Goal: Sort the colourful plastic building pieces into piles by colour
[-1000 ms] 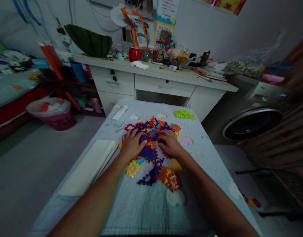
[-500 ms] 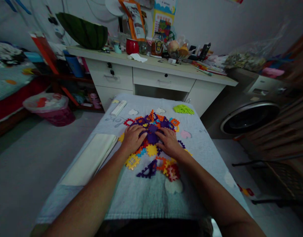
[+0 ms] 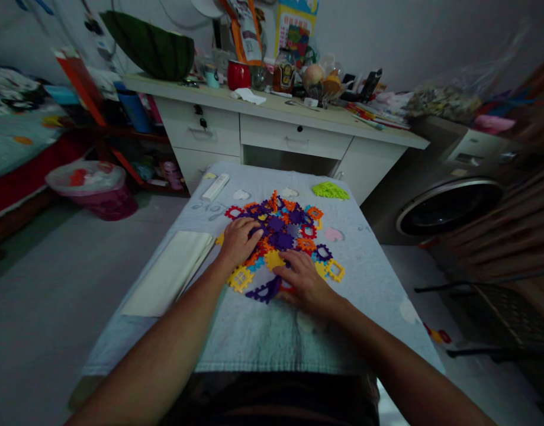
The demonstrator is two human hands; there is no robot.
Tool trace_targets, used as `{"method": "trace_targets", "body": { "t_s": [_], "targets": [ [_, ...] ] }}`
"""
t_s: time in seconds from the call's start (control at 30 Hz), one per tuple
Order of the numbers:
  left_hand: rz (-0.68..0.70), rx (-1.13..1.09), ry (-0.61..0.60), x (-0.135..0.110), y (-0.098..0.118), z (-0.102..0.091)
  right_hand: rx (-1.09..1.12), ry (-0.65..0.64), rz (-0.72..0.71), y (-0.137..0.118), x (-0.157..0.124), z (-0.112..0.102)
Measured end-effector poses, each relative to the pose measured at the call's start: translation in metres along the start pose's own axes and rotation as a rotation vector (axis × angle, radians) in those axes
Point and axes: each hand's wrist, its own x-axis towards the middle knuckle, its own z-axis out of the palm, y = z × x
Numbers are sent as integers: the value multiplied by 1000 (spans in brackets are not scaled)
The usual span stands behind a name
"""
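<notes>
A heap of flat plastic puzzle tiles (image 3: 286,232) in purple, orange, yellow and red lies on a small table covered with a pale cloth (image 3: 254,331). My left hand (image 3: 238,241) rests palm down on the left side of the heap, fingers spread over the tiles. My right hand (image 3: 302,280) lies flat on the near edge of the heap, fingers stretched towards a yellow tile (image 3: 274,259). A purple triangular tile (image 3: 263,291) sits just left of it. Neither hand lifts a piece.
A cream folded sheet (image 3: 169,273) lies on the table's left edge. A green tile cluster (image 3: 329,190) sits at the far right corner. Behind stand a cluttered white desk (image 3: 272,127), a half watermelon (image 3: 151,50), a washing machine (image 3: 449,204) and a pink-lined bin (image 3: 94,189).
My right hand has slid back from the middle of the heap to its near edge. The tiles under it are now uncovered and spread wider. My left hand stays on the heap's left side.
</notes>
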Motion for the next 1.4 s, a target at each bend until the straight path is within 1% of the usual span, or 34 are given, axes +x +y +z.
{"method": "trace_targets", "body": {
  "t_s": [0.13,0.2,0.37,0.43,0.53,0.63,0.67,0.73,0.8,0.9,1.0,1.07,1.1,1.17,1.23,1.3,1.4],
  "targets": [
    [6,-24,7,-1,1,-3,29,58,38,15,23,3],
    [16,-37,11,-1,3,-6,42,43,21,17,30,2],
    [38,-79,11,-1,6,-9,110,-136,-126,0,30,-4],
    [34,-95,5,-1,7,-10,135,-185,-134,-8,27,-9],
    [35,-118,6,-1,8,-11,178,-238,-102,-17,23,-17],
    [58,-138,10,0,8,-11,233,-286,-110,-23,18,-21],
    [66,-148,10,0,8,-11,244,-272,-110,-23,18,-20],
    [76,-178,11,0,9,-11,269,-206,-89,-21,20,-16],
    [72,-239,1,-1,11,-13,348,-131,-42,-14,25,-13],
    [46,-414,-53,-5,16,-19,514,-20,103,5,37,-13],
    [15,-568,-176,-8,23,-24,629,87,284,27,49,-14],
    [8,-572,-241,-8,25,-24,714,127,373,36,55,-12],
    [5,-548,-250,-8,26,-22,759,134,407,39,58,-11],
    [-13,-470,-226,-7,26,-16,825,138,459,42,64,-7],
    [-44,-385,-183,-6,26,-10,850,169,505,41,70,-4],
    [-72,-311,-128,-6,26,-6,825,241,543,41,76,-1],
    [-95,-225,-54,-7,27,-9,734,377,591,48,86,0]
  ]
}}
